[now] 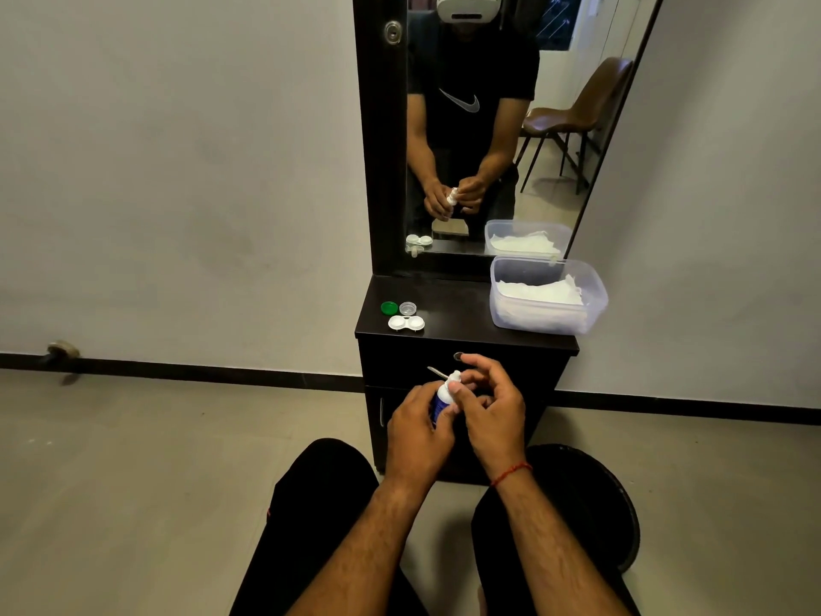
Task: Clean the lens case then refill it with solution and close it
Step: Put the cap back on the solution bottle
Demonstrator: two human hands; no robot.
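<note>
The white lens case (pixel 406 323) lies open on the left of the dark cabinet top (pixel 457 304), both wells uncovered. Its green cap (pixel 389 308) and clear cap (pixel 407 308) rest just behind it. In front of the cabinet, below the top, my left hand (pixel 417 431) grips a small blue-and-white solution bottle (pixel 444 395) upright. My right hand (pixel 486 404) has thumb and fingers pinched at the bottle's white tip. The bottle's body is mostly hidden by my fingers.
A clear plastic tub (pixel 548 295) holding white tissues stands at the back right of the cabinet top. A mirror (pixel 502 126) rises behind it. The cabinet's drawer front (pixel 400 362) is just beyond my hands. My knees are below, over a tiled floor.
</note>
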